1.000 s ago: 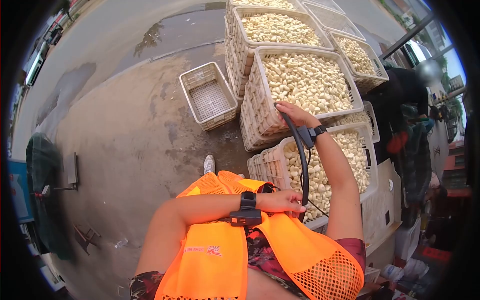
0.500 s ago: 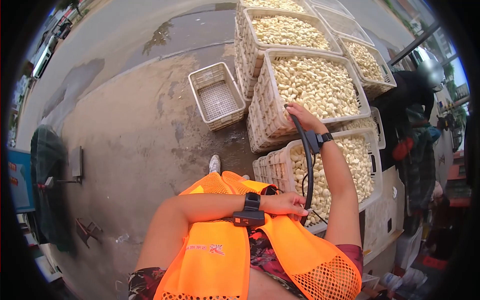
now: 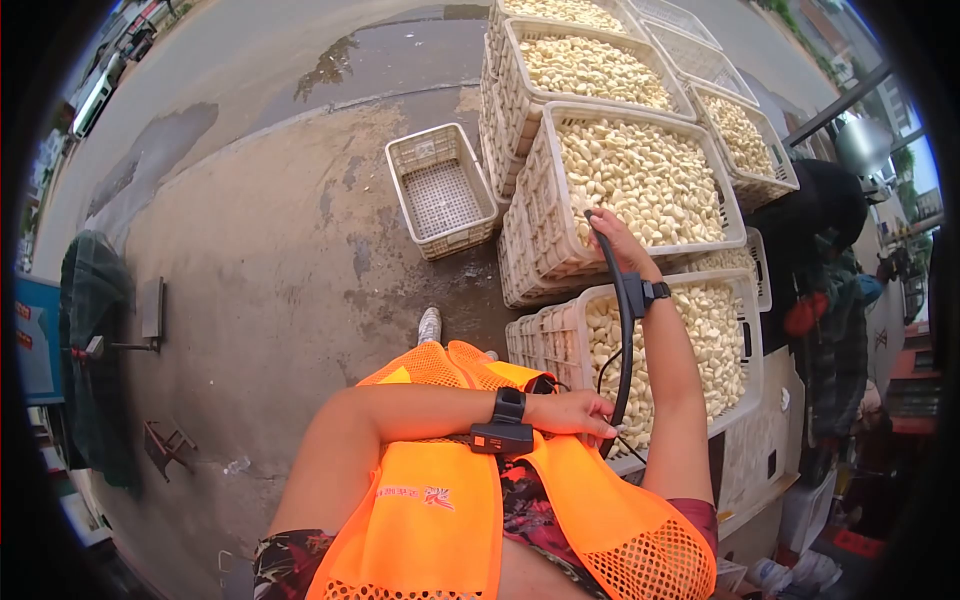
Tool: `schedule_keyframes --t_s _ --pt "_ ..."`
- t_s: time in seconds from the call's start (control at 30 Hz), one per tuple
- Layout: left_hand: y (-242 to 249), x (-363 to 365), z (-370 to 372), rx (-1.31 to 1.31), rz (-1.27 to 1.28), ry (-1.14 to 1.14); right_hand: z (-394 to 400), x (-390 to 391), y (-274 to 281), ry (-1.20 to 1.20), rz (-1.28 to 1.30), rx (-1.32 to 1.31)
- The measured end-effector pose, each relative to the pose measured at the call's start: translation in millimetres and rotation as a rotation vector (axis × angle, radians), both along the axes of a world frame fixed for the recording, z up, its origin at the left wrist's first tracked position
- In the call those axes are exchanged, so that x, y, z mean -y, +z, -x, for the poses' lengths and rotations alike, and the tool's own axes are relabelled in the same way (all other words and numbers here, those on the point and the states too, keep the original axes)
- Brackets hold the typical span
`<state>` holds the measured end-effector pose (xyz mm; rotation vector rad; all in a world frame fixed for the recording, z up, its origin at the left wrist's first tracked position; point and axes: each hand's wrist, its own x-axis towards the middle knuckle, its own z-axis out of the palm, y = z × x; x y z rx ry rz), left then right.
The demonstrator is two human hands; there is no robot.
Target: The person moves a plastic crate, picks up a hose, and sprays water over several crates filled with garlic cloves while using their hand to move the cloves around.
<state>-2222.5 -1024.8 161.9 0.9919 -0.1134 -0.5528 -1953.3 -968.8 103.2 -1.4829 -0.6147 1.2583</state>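
Outdoors, I grip a dark flexible hose [image 3: 627,345] at both ends, my right hand [image 3: 620,243] closed around its top by the near-left corner of a tall crate [image 3: 535,195] of what look like peeled garlic cloves [image 3: 640,170], my left hand [image 3: 570,412] nearly shut, fingers curled on its lower end, presumably to control the bend. The hose arcs above the left side of a lower crate [image 3: 540,340]. Damp patches mark the concrete [image 3: 250,280]; a dark-clothed person [image 3: 835,200] stands beyond the stacks.
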Motion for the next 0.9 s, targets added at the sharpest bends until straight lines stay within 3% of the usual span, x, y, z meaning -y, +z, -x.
schedule_keyframes --t_s 0.9 --pt "-5.1 -0.3 -0.4 0.016 0.010 -0.006 0.1 -1.9 -4.6 -0.016 0.031 -0.037"
